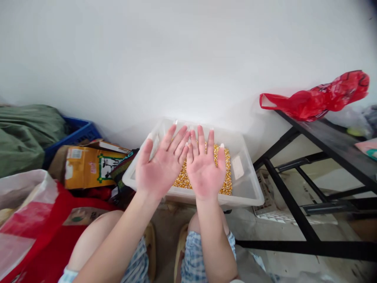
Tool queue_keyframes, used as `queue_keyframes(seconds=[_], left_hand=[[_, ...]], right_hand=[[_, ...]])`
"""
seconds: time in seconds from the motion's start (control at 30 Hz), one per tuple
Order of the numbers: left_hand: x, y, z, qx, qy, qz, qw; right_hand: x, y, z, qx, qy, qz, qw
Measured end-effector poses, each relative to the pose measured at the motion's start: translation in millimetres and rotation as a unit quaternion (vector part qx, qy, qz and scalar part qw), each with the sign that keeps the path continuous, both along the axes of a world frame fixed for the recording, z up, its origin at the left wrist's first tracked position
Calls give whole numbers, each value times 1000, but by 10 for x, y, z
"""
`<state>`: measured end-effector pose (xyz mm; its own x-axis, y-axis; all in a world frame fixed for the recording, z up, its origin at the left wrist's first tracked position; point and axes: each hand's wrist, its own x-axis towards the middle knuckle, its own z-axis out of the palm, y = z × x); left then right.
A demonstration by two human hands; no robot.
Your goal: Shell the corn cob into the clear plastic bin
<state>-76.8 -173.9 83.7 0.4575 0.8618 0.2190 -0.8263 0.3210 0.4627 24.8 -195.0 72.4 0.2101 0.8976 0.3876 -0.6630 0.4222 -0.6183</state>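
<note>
Head view: two bare hands, left hand and right hand, are held palms up above a translucent white rectangular plastic tub; fingers spread, nothing grasped. Loose yellow corn kernels are contained in the tub. Left of the tub, an orange printed cardboard box is placed; right of it, a black metal frame, topped by a crumpled red plastic bag. Behind the tub, a plain white wall is seen.
</note>
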Motion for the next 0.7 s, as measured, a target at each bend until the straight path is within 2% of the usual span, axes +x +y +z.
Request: queue_keyframes(seconds=[0.13, 0.47, 0.7], left_hand=[[21, 10, -24, -2, -3, -6, 1000], [80, 21, -43, -15, -10, -8, 1000], [91, 20, -58, -5, -9, -6, 1000]], right_hand=[[25, -6, -16, -10, -6, -4, 1000], [94, -5, -59, 21, 18, 20, 999], [95, -12, -57, 6, 4, -2, 1000]])
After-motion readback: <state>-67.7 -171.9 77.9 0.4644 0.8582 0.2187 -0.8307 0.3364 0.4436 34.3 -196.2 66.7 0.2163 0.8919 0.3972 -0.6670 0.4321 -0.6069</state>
